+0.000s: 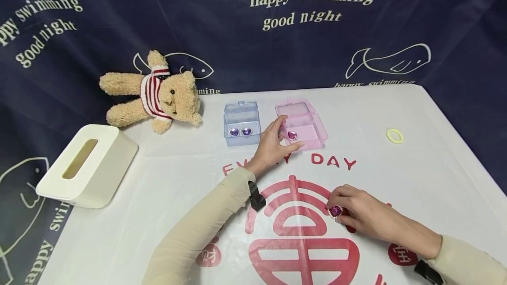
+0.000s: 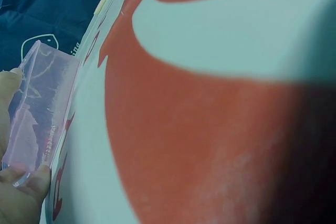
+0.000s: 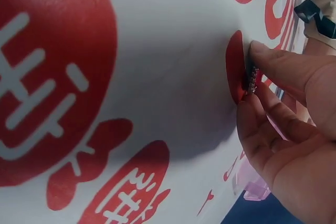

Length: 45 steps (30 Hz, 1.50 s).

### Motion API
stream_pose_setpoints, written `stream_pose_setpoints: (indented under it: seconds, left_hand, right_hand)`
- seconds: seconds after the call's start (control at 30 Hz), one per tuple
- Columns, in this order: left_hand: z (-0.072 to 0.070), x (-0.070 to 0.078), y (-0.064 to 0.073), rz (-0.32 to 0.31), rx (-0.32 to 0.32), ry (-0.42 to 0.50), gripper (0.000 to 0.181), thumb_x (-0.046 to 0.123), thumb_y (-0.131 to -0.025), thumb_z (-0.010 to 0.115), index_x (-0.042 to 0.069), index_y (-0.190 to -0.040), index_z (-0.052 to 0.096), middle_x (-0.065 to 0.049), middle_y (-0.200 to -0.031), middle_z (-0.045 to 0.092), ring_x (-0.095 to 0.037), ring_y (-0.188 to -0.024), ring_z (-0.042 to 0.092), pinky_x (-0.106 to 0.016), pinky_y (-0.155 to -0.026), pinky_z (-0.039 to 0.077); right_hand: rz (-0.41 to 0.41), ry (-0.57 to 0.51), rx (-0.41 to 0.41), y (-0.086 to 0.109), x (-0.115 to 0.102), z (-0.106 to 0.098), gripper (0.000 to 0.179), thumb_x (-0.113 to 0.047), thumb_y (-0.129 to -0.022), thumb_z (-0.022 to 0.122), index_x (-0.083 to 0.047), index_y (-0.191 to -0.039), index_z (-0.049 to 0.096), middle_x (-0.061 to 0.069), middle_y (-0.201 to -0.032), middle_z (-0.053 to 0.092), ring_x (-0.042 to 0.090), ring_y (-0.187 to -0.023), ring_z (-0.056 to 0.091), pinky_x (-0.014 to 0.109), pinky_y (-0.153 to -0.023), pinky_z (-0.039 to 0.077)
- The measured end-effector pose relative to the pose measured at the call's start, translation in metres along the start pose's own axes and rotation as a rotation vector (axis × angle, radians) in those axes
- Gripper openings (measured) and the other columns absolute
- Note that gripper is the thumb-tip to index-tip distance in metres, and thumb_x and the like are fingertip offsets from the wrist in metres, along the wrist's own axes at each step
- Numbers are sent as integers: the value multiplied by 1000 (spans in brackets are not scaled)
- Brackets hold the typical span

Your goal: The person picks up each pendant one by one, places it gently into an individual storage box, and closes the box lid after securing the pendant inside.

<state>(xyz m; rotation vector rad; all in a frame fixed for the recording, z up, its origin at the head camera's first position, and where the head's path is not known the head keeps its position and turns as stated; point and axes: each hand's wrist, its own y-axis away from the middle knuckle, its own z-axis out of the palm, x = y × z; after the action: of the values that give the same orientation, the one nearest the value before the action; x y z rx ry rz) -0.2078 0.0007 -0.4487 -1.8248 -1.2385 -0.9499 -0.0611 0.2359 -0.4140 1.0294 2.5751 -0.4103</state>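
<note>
- The right hand pinched a magenta heart gem with a beaded rim between thumb and fingertips; whether the gem touched the cloth, I could not tell.
- This gem was at the front right of the pink box, well apart from it, over the printed tablecloth.
- The left hand gripped the left side of the pink box, thumb along the front and fingers toward the back.
- The pink box stood with its lid raised; a second magenta gem lay inside, at the left, near the thumb.
- Just left of that hand stood a blue box, its lid also up, with two purple gems side by side inside.
- A pale yellow ring lay flat on the cloth, well to the right of the pink box.
- Farther left, a teddy bear in a striped shirt lay on its side, head toward the boxes.
- A white tissue box stood at the table's left edge.
- Behind everything hung a navy curtain with white lettering and fish outlines.
</note>
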Motion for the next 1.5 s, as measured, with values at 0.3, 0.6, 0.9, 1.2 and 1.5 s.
stream_pose_setpoints:
  seconds: [0.3,0.6,0.9,1.2,1.5]
  left_hand:
    - [0,-2,0,27,1,-11,85,29,-75,84,9,-144,37,-14,-140,49,-24,-131,51,-26,-100,50]
    - [1,-4,0,22,13,-5,85,29,-74,85,10,-143,39,-14,-141,49,-23,-130,51,-26,-100,50]
    - [1,-5,1,34,26,-34,86,31,-73,85,10,-143,39,-15,-137,52,-22,-127,53,-26,-100,51]
    - [1,-2,-1,35,12,-12,87,29,-74,85,9,-144,38,-15,-140,50,-23,-130,51,-24,-99,50]
    - [1,-3,0,23,3,-9,86,30,-75,84,10,-144,38,-14,-143,47,-24,-132,50,-28,-100,50]
  right_hand:
    - [32,3,-45,-6,0,-3,25,-13,-73,83,-20,-93,70,-12,-98,60,4,-89,55,22,-72,56]
    - [-39,79,107,-33,2,-36,34,-5,-65,87,-20,-90,71,-11,-96,63,5,-87,59,22,-76,57]
    - [14,97,226,-61,-1,-46,28,-5,-66,86,-11,-90,72,-1,-94,67,13,-87,64,31,-72,60]
    - [53,105,271,-87,16,-54,24,0,-69,83,-5,-90,72,7,-93,70,21,-86,67,40,-70,58]
    - [92,96,225,-120,48,-60,21,5,-73,76,0,-93,72,13,-95,70,30,-91,66,47,-80,56]
